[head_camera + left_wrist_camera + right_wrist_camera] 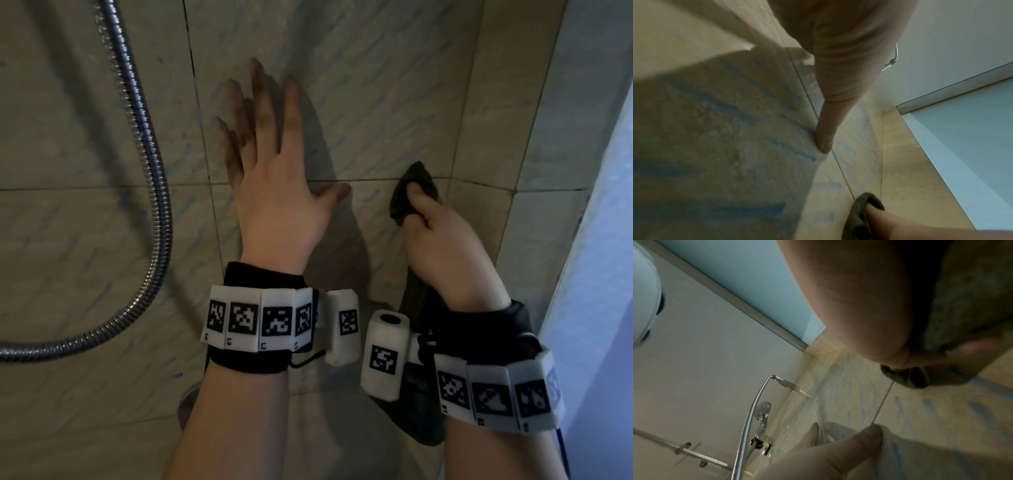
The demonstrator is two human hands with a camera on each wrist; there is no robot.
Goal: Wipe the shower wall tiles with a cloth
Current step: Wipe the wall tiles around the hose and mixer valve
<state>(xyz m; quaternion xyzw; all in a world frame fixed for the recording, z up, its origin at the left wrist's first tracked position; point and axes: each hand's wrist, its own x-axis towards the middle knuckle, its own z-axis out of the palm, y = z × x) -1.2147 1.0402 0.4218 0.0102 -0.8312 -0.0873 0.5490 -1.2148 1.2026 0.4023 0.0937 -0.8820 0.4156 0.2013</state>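
Observation:
The shower wall tiles (pixel 370 102) are beige with faint blue streaks and dark grout lines. My left hand (pixel 270 161) lies flat on them with fingers spread; its thumb (pixel 824 134) touches a grout line. To its right my right hand (pixel 442 240) grips a dark olive cloth (pixel 411 192) and holds its bunched tip against the tile near the corner. The cloth's tail hangs below my wrist. The cloth (pixel 859 214) also shows low in the left wrist view, and the cloth (pixel 966 308) fills the top right of the right wrist view.
A metal shower hose (pixel 150 178) curves down the wall at left. The shower head (pixel 762 408) hangs on its bracket above. A second tiled wall (pixel 534 120) meets this one at the right, with a pale glass panel (pixel 603 240) beyond.

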